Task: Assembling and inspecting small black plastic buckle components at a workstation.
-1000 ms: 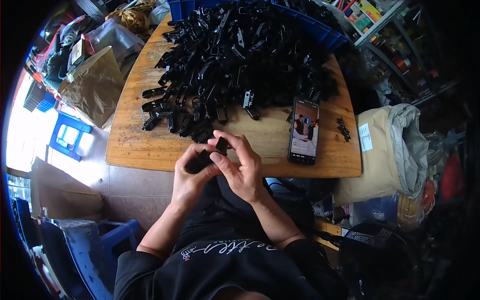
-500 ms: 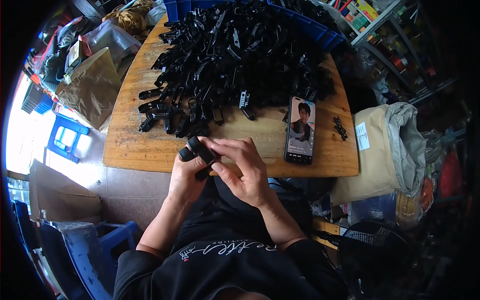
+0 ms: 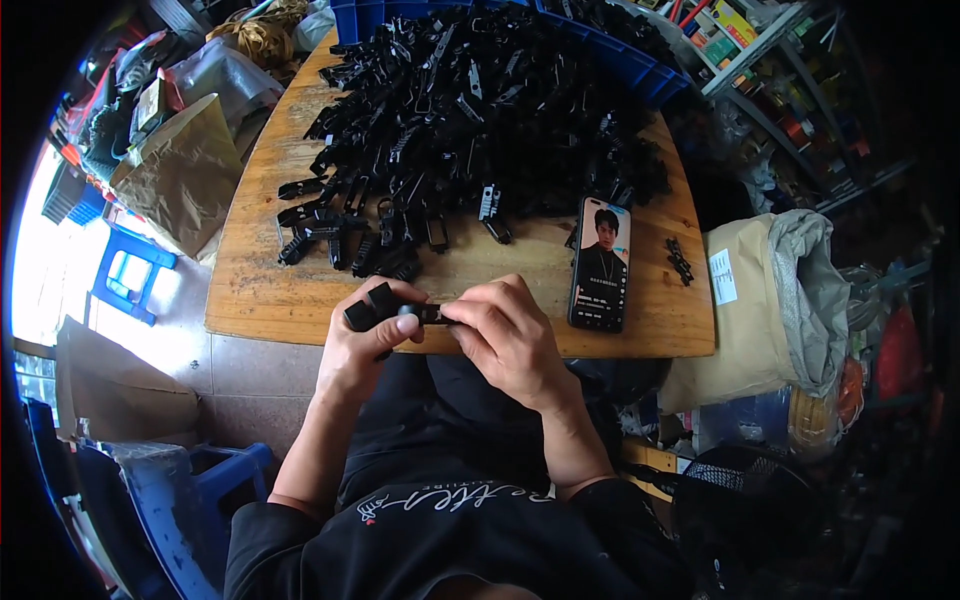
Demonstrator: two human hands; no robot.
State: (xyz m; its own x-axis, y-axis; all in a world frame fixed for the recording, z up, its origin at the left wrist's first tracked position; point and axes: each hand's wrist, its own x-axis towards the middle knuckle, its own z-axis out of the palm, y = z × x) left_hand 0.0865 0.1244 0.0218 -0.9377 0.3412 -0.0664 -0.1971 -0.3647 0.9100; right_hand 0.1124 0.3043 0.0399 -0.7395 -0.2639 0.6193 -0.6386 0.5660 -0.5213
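Observation:
Near the table's front edge, my left hand (image 3: 352,348) is closed around a black piece that looks like a folded strap or clip (image 3: 379,300). Its thumb presses on the piece, and a dark end sticks out toward the right. My right hand (image 3: 517,345) pinches that end, where a small pale glint shows between the fingertips. The exact kind of the piece is hard to make out. Beyond my hands lies a big heap of similar black parts (image 3: 440,130), some with shiny metal bits. A few loose ones (image 3: 400,262) lie just past my left hand.
On the wooden table (image 3: 270,300), a phone (image 3: 601,265) with a lit screen lies right of my hands, beside a small black part (image 3: 679,262). Blue crates (image 3: 650,75) stand behind the heap. A large sack (image 3: 740,320) is at the right, a blue stool (image 3: 130,272) at the left.
My hands have moved slightly apart, and the black piece has turned so its end points right. My right fingers now pinch that end. The picture on the phone screen has changed.

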